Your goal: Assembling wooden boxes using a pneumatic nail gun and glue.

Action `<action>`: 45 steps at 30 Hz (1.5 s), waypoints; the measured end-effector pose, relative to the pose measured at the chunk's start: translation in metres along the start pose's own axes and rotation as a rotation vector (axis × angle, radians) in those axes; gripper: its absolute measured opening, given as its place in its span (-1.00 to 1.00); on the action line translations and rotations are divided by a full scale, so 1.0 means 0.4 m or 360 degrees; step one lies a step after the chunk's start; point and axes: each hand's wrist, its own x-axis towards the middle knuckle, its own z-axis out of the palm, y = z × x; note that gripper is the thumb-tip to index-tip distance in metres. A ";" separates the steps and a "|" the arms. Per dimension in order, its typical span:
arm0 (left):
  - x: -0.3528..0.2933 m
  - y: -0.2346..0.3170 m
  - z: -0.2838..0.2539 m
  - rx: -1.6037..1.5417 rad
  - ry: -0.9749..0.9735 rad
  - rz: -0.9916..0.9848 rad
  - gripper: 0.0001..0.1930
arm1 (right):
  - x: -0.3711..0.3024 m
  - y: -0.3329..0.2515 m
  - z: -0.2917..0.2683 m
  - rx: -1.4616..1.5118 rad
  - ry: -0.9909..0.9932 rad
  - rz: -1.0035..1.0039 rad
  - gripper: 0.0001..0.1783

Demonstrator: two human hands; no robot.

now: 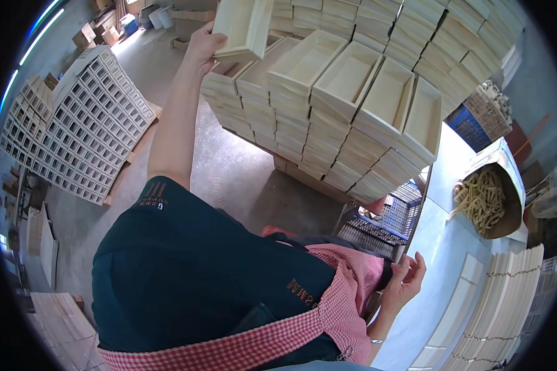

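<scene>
My left arm reaches toward the far side, and my left hand (203, 47) is closed on the edge of a shallow wooden box (241, 28). That box is tilted, with its hollow side showing, above the top layer of a large stack of similar pale wooden boxes (346, 71). The boxes in the front row of the stack lie with their open sides up. My right hand (406, 281) is beside the blue-grey table (436, 229), near my waist. Its fingers are loosely bent and apart, and nothing shows in them.
Dark plastic crates (399, 210) stand below the stack by the table. A tipped sack of straw-coloured loops (481, 201) lies on the table, near bundled wooden strips (498, 303). More stacked box frames (83, 123) stand on a pallet at the left.
</scene>
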 end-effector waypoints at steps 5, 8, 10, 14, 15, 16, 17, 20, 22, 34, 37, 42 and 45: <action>0.051 -0.117 -0.006 0.0266 -0.0076 -0.0330 -0.53 | -0.010 0.019 0.002 -0.0067 -0.0055 0.0102 -0.65; 0.051 -0.141 0.032 0.0388 -0.0134 -0.0503 -0.54 | -0.014 0.024 -0.002 -0.0103 -0.0080 0.0148 -0.65; 0.043 -0.107 0.067 0.0491 -0.0275 -0.0648 -0.50 | -0.022 0.027 -0.003 -0.0114 -0.0089 0.0195 -0.66; 0.037 -0.085 0.066 0.0663 -0.0419 -0.0784 -0.45 | -0.037 0.037 -0.003 -0.0099 -0.0141 0.0251 -0.66; 0.041 -0.087 0.057 0.0726 -0.0436 -0.0774 -0.44 | -0.042 0.042 -0.004 -0.0081 -0.0169 0.0262 -0.67; 0.041 -0.089 0.049 0.0790 -0.0457 -0.0764 -0.44 | -0.049 0.046 -0.005 -0.0063 -0.0196 0.0276 -0.67; 0.040 -0.091 0.044 0.0855 -0.0483 -0.0756 -0.43 | -0.058 0.050 -0.006 -0.0047 -0.0220 0.0294 -0.67; 0.040 -0.089 0.126 0.0989 -0.0570 -0.0702 -0.53 | -0.082 0.057 -0.017 -0.0101 -0.0112 0.0374 -0.67; -0.042 -0.094 0.242 0.1101 -0.0558 -0.0559 -0.54 | -0.081 0.055 -0.039 -0.0270 -0.0092 0.0224 -0.66; -0.318 -0.078 0.558 0.1248 -0.0169 0.1856 -0.61 | -0.417 0.372 -0.731 -0.1871 0.0910 0.0750 -0.63; -0.676 -0.076 0.816 0.0655 -0.1020 0.1181 -0.52 | -0.515 0.393 -0.819 -0.2216 0.0783 0.1421 -0.59; -0.963 -0.006 1.048 0.0154 -0.1897 0.0609 -0.53 | -0.588 0.411 -0.835 -0.1858 0.0433 0.1695 -0.54; -1.036 -0.052 1.150 -0.0143 -0.2214 0.0844 -0.47 | -0.581 0.338 -0.791 -0.1862 0.0392 0.1544 -0.54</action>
